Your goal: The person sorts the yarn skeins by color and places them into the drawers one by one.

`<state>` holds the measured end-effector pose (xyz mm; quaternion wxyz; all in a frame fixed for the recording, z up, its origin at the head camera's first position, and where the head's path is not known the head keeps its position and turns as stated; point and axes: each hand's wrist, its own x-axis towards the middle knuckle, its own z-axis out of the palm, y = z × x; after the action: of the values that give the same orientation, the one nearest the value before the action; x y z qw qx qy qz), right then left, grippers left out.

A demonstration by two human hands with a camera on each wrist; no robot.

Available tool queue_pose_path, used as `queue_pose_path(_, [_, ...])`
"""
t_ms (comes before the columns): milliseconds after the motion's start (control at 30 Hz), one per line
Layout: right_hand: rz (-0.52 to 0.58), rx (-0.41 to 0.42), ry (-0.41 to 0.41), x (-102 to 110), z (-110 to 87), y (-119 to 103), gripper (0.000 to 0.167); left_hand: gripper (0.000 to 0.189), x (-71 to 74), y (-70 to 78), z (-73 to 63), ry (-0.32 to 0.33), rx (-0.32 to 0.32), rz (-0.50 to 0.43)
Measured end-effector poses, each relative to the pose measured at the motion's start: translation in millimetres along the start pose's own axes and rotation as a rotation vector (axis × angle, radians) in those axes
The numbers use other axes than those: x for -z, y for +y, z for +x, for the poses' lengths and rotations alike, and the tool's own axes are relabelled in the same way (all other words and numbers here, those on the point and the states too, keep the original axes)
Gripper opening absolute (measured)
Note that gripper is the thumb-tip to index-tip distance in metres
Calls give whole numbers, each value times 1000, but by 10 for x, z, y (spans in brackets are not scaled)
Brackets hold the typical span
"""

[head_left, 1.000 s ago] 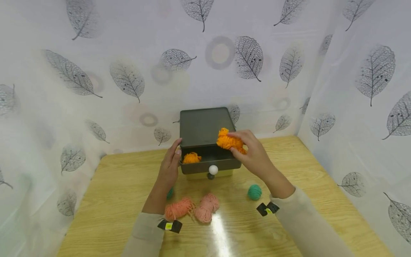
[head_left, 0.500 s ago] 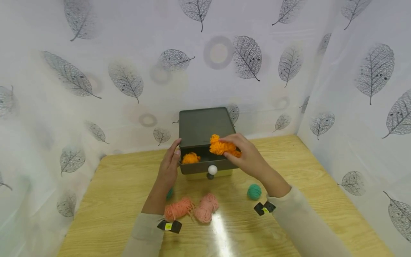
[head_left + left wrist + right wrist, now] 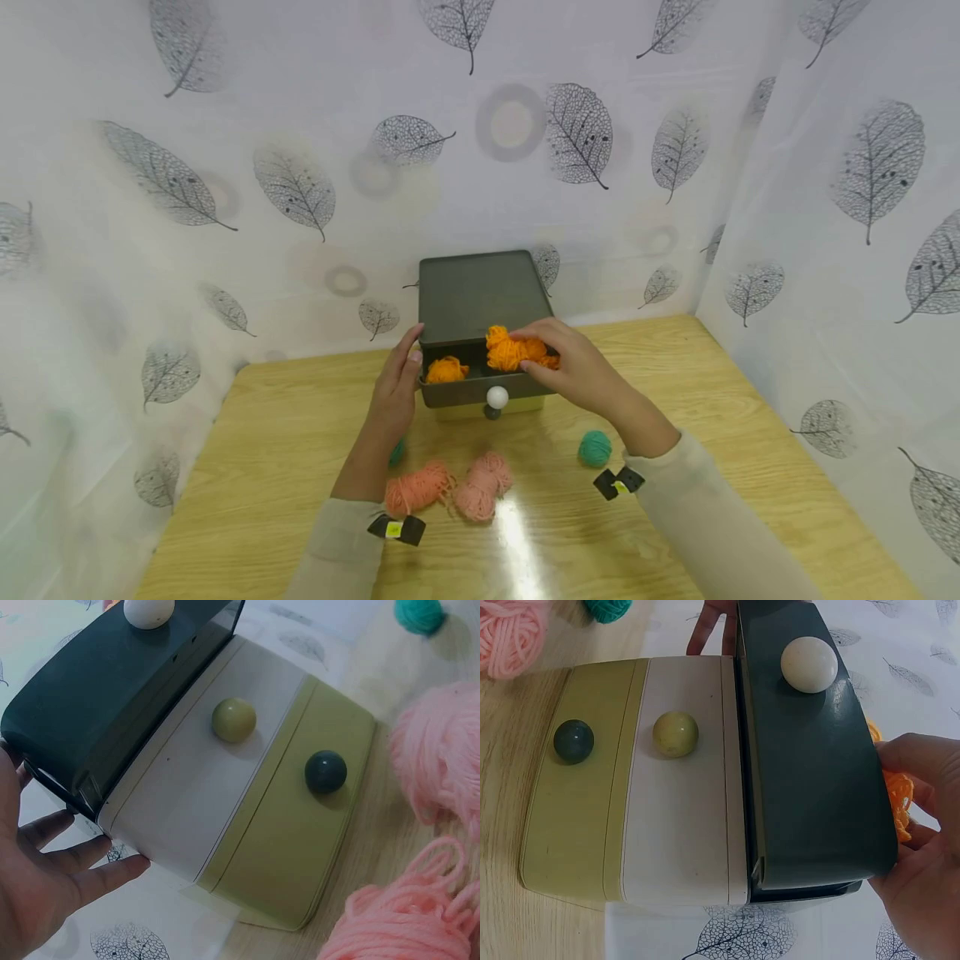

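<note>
A small chest of drawers [image 3: 480,292] stands at the table's back with its dark top drawer [image 3: 459,393] pulled out. My right hand [image 3: 573,367] pinches an orange yarn skein [image 3: 507,351] over the drawer's right part, low between its walls. In the right wrist view most of that skein [image 3: 898,799] is behind the drawer front. A second orange yarn bundle [image 3: 447,369] lies in the drawer's left corner. My left hand [image 3: 393,383] rests against the chest's left side; in the left wrist view its fingers [image 3: 90,881] extend fairly straight along the side.
In front of the chest lie a coral yarn skein [image 3: 417,487] and a pink yarn skein [image 3: 482,487]. A green yarn ball [image 3: 595,448] sits to the right; another green ball [image 3: 397,452] is partly behind my left wrist. Leaf-printed sheeting [image 3: 465,200] hangs close behind the chest.
My right hand has moved left and down with the orange yarn skein, from above the drawer's right edge to inside its opening. The left hand has stayed in place.
</note>
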<state>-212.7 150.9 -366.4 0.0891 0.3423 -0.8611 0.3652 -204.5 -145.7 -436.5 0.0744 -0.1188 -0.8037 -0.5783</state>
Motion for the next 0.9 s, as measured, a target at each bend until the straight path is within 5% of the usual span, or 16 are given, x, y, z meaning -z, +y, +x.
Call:
queue_pose_path(533, [-77, -49, -137, 9, 36, -74, 25, 46, -3, 15, -5, 1, -1, -16])
queue_pose_path(900, [-222, 75, -107, -46, 16, -60, 23, 47, 5, 31, -5, -5, -4, -8])
